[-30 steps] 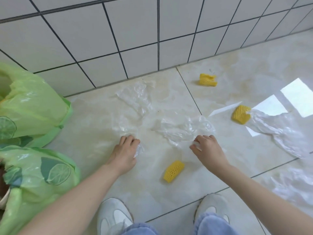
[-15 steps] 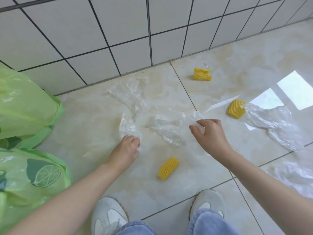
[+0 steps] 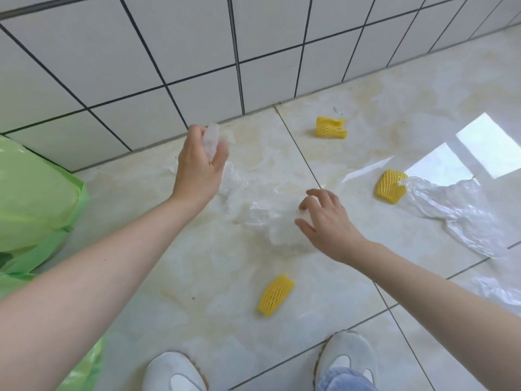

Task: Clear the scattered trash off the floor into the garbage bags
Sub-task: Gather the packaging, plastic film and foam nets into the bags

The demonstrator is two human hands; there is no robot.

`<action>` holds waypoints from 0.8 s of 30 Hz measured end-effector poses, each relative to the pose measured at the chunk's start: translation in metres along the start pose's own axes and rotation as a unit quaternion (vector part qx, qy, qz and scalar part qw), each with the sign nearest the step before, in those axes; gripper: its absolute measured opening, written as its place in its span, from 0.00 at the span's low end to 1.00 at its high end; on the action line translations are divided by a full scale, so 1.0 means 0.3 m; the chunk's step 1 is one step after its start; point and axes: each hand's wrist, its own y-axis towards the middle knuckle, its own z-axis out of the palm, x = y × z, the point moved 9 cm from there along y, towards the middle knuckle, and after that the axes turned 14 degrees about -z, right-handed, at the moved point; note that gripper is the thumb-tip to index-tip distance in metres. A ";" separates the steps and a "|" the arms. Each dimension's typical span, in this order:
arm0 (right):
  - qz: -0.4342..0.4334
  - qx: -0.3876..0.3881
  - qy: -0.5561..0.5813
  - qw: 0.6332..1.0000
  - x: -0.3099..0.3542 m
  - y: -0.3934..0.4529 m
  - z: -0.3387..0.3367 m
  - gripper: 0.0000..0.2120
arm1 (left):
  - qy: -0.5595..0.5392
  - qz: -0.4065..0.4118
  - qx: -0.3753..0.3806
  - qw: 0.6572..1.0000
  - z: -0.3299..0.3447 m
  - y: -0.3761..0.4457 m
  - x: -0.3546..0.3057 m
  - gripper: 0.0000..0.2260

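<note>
Left hand point(image 3: 198, 172) now raised mid-frame, grip clenched on crumpled clear plastic film point(image 3: 212, 141), off floor since half second ago. Right hand point(image 3: 328, 221) grip released, fingers spread over film. Pale green garbage bags point(image 3: 36, 193) left edge; bagging likely next.

A tiled room in a home, likely a kitchen or bathroom corner: glossy cream marble-look floor tiles point(image 3: 366, 80) meet a far wall of white square tiles with dark grout point(image 3: 197, 52).
</note>
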 end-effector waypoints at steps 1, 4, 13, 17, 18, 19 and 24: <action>-0.002 0.033 -0.002 0.999 0.001 0.000 0.033 0.23 | 0.014 -0.026 0.020 0.999 0.032 0.017 0.023 0.14; 0.014 0.117 -0.029 0.993 -0.006 -0.016 0.111 0.39 | 0.071 -0.090 0.104 0.988 0.134 0.045 0.110 0.28; -0.021 0.086 -0.105 0.990 -0.026 -0.053 0.171 0.43 | 0.347 -0.058 0.126 0.928 0.242 0.114 0.269 0.29; -0.003 0.043 -0.127 0.991 -0.066 -0.036 0.168 0.34 | 0.377 -0.113 0.205 0.896 0.290 0.126 0.381 0.35; 0.006 0.047 -0.125 0.991 -0.074 -0.032 0.171 0.33 | 0.381 -0.111 0.213 0.893 0.301 0.119 0.394 0.34; 0.013 0.052 -0.124 0.991 -0.077 -0.028 0.172 0.34 | 0.382 -0.104 0.210 0.894 0.308 0.110 0.400 0.31; 0.053 0.031 0.026 0.998 -0.091 -0.009 0.123 0.33 | 0.313 0.015 0.099 0.945 0.306 0.065 0.355 0.15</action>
